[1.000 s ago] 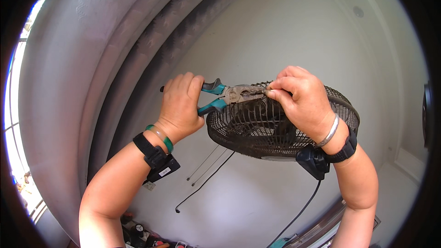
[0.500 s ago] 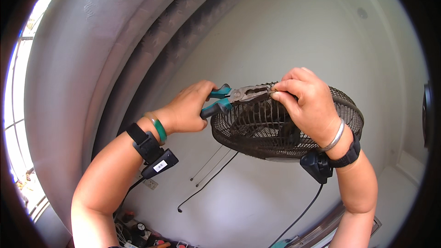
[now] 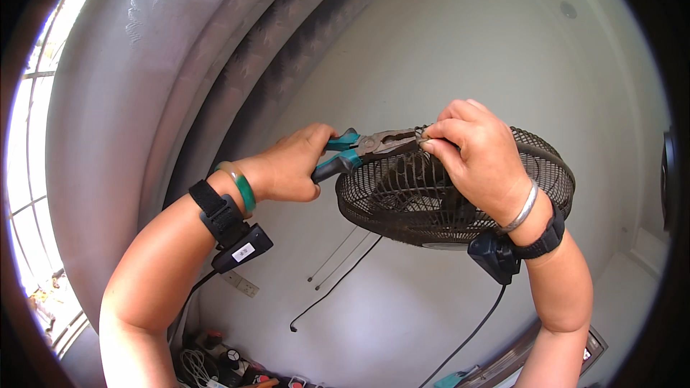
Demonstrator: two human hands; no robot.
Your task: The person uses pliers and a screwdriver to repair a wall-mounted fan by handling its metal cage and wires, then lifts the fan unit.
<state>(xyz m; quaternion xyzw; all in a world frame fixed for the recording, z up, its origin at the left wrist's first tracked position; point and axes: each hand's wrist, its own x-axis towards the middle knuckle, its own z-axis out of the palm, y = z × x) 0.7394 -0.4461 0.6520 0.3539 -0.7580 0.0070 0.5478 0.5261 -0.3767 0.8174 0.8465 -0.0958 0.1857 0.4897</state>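
Observation:
My left hand (image 3: 287, 169) is closed round the teal-and-black handles of metal pliers (image 3: 370, 144), whose jaws reach the upper rim of a dark, dirty wire fan guard (image 3: 381, 201). Beside the jaw tips, my right hand (image 3: 474, 162) pinches something small at that rim, too hidden by thumb and forefinger to make out. Dark fan parts show through the mesh. A black strapped device sits on each wrist (image 3: 489, 255), with a cable hanging from it.
Pale curtains (image 3: 108, 136) and a barred window (image 3: 25, 194) line the left. Behind the guard, thin cords (image 3: 334, 284) hang against a white wall (image 3: 388, 316) with a socket (image 3: 244, 284). Assorted items (image 3: 233, 363) lie along the bottom. A dark object (image 3: 665, 179) is at the far right.
My left wrist has swung leftward and turned, with the pliers still gripped. The guard sits slightly farther right in view. My right fingers keep their pinch at the rim.

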